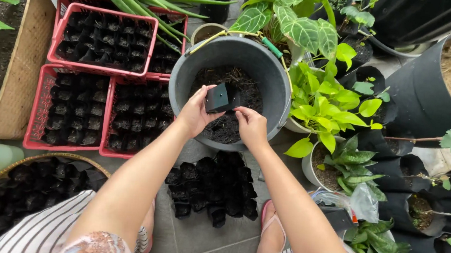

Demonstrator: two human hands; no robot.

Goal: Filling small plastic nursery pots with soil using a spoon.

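Note:
My left hand [196,112] and my right hand [250,126] together hold a small black plastic nursery bag [222,97] over a large grey bucket [272,78]. The bucket is partly filled with dark soil [225,129]. The left hand grips the bag's left side and the right hand pinches its lower right edge. On the tiled floor just below the bucket, between my knees, stands a cluster of several filled black nursery bags [213,186].
Red plastic crates [44,102] packed with black bags sit at the left. A woven basket [26,160] with more bags is at the lower left. Leafy potted plants [323,98] and black grow bags [425,86] crowd the right. My foot in a pink sandal [271,226] rests on the floor.

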